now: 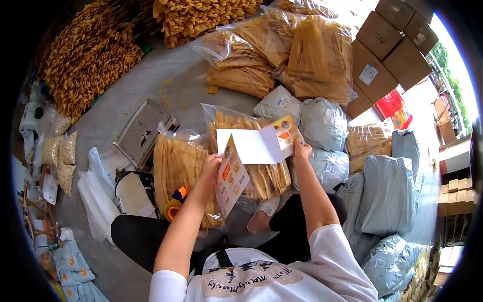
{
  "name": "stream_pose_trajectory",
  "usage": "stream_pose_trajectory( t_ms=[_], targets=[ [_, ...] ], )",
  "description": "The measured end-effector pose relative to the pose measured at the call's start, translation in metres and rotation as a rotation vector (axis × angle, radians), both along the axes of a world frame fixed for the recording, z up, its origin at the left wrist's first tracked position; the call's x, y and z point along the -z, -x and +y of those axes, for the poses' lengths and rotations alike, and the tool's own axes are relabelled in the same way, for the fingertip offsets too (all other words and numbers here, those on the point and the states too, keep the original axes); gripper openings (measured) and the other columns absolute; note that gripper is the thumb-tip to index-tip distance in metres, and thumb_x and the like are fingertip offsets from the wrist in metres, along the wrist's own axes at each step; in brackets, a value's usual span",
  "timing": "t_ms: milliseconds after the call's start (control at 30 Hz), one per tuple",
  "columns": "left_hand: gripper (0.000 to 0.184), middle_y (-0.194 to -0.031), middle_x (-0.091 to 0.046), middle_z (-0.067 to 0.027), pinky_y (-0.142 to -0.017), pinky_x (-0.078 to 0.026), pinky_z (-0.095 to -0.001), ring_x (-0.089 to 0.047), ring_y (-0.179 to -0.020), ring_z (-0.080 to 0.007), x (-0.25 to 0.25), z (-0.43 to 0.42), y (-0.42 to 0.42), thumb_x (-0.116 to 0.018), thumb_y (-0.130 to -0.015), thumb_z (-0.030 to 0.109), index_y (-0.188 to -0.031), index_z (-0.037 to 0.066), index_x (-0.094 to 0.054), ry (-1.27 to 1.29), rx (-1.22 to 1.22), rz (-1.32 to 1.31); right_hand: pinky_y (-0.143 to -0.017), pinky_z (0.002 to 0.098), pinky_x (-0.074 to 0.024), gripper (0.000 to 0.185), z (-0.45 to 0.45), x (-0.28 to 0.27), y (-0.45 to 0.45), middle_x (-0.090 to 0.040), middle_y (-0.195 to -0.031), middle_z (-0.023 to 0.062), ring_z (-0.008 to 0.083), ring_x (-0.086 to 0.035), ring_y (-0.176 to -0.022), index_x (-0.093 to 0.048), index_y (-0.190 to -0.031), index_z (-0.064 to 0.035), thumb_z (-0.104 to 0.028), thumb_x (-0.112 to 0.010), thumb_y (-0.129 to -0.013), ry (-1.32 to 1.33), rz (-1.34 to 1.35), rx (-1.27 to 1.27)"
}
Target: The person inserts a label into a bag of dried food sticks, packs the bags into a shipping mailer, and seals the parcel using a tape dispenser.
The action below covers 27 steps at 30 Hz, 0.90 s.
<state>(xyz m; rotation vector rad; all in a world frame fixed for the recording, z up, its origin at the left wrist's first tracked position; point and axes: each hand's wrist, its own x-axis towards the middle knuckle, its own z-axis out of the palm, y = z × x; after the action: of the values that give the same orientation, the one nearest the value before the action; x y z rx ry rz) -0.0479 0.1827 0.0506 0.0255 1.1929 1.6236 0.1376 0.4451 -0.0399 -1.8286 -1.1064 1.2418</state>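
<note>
Gripping printed paper [250, 147], left hand [211, 167] and right hand [301, 150] hover over clear bags [177, 135] of tan strips [174, 168].

A grey floor [173, 73] lies under bright daylight [454, 35] from the right, where green foliage [443, 54] shows.

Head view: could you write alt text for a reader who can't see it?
A person's left hand and right hand hold a folded printed leaflet partly open above clear plastic bags of tan dried strips on a grey floor. Grey plastic-wrapped parcels lie to the right, with cardboard boxes stacked at upper right.
</note>
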Motion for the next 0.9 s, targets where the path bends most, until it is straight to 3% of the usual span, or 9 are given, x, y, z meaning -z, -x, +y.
stream_pose_trajectory(
  t_ms=[33, 100, 233, 333, 433, 533, 700, 833, 900],
  targets=[
    [0.009, -0.073, -0.065, -0.0082, -0.047, -0.045, -0.0245, -0.058, -0.052, -0.0125, 0.013, 0.01, -0.004, -0.056, -0.08, 0.002, -0.083, -0.002, -0.064, -0.013, -0.018, -0.045, -0.038, 0.026, -0.0412, 0.017, 0.006, 0.015, -0.013, -0.058, -0.058, 0.0068, 0.0127, -0.053, -0.044, -0.06, -0.073, -0.0011, -0.011, -0.073, -0.068, 0.039, -0.013, 0.006],
    [0.01, -0.071, -0.064, -0.0073, -0.047, -0.044, -0.0252, -0.056, -0.051, -0.0124, 0.044, 0.013, -0.014, -0.058, -0.082, 0.007, -0.081, -0.001, -0.064, 0.117, -0.063, 0.001, -0.064, 0.0339, -0.0513, 0.034, 0.004, 0.042, -0.037, -0.067, -0.081, 0.0136, 0.0225, -0.065, -0.068, -0.066, -0.091, -0.0014, -0.017, -0.074, -0.063, 0.199, -0.261, -0.11],
    [0.023, -0.063, -0.059, -0.0038, -0.046, -0.038, -0.0268, -0.048, -0.047, -0.0108, 0.075, -0.022, -0.03, -0.059, -0.087, 0.02, -0.074, 0.002, -0.062, 0.517, -0.003, 0.185, -0.091, 0.0398, -0.0433, 0.045, -0.026, 0.023, -0.023, -0.058, -0.115, 0.0156, 0.0288, -0.054, -0.11, -0.061, -0.105, -0.0035, -0.024, -0.073, -0.067, 0.328, -0.689, -0.365],
    [0.025, -0.059, -0.054, -0.0012, -0.043, -0.035, -0.0266, -0.043, -0.045, -0.0091, 0.067, -0.039, -0.046, -0.06, -0.087, 0.02, -0.069, 0.003, -0.059, 0.548, 0.002, 0.15, -0.098, 0.0383, -0.0375, 0.05, -0.032, 0.022, -0.016, -0.051, -0.125, 0.0168, 0.0295, -0.047, -0.118, -0.052, -0.119, -0.0024, -0.025, -0.065, -0.077, -0.095, -0.874, -0.423],
    [0.03, -0.055, -0.051, 0.0, -0.042, -0.032, -0.0261, -0.04, -0.043, -0.0082, 0.09, -0.053, -0.05, -0.061, -0.086, 0.022, -0.063, 0.004, -0.056, 0.532, -0.042, 0.114, -0.102, 0.0375, -0.0313, 0.052, -0.033, 0.025, -0.004, -0.043, -0.132, 0.0185, 0.0329, -0.04, -0.123, -0.042, -0.127, 0.0007, -0.033, -0.048, -0.088, -0.648, -0.581, -0.58],
    [0.035, -0.05, -0.047, 0.0008, -0.039, -0.029, -0.026, -0.037, -0.04, -0.0079, 0.104, -0.065, -0.054, -0.063, -0.085, 0.025, -0.058, 0.004, -0.053, 0.564, -0.041, 0.185, -0.104, 0.0339, -0.0256, 0.069, -0.038, 0.047, -0.019, -0.03, -0.143, 0.0172, 0.0292, -0.03, -0.13, -0.023, -0.141, -0.0034, -0.053, -0.023, -0.093, 0.263, 0.074, -0.669],
    [0.035, -0.049, -0.046, 0.0004, -0.038, -0.026, -0.0267, -0.037, -0.04, -0.0082, 0.104, -0.088, -0.066, -0.063, -0.085, 0.024, -0.058, 0.005, -0.053, 0.541, -0.069, 0.176, -0.102, 0.0523, -0.0243, 0.064, -0.056, 0.043, -0.002, -0.03, -0.141, 0.021, 0.0358, -0.03, -0.129, -0.025, -0.139, -0.0042, -0.047, -0.033, -0.092, -0.093, -0.495, -0.334],
    [0.029, -0.052, -0.049, -0.0013, -0.039, -0.031, -0.0272, -0.041, -0.042, -0.0098, 0.089, -0.1, -0.068, -0.061, -0.086, 0.019, -0.061, 0.003, -0.056, 0.623, -0.193, 0.14, -0.106, 0.0543, -0.014, 0.067, -0.106, 0.0, 0.016, -0.016, -0.146, 0.021, 0.0383, -0.014, -0.135, -0.02, -0.142, -0.0064, -0.038, -0.046, -0.089, -0.669, -0.655, -1.172],
    [0.021, -0.065, -0.06, -0.0066, -0.048, -0.042, -0.0301, -0.053, -0.053, -0.0137, 0.096, -0.112, -0.067, -0.058, -0.086, 0.015, -0.078, -0.004, -0.064, 0.633, -0.307, 0.228, -0.107, 0.0572, -0.0076, 0.071, -0.124, -0.006, 0.009, -0.009, -0.148, 0.0208, 0.0411, -0.003, -0.136, -0.02, -0.142, -0.009, -0.035, -0.053, -0.085, -0.713, -0.677, -1.211]
  ],
)
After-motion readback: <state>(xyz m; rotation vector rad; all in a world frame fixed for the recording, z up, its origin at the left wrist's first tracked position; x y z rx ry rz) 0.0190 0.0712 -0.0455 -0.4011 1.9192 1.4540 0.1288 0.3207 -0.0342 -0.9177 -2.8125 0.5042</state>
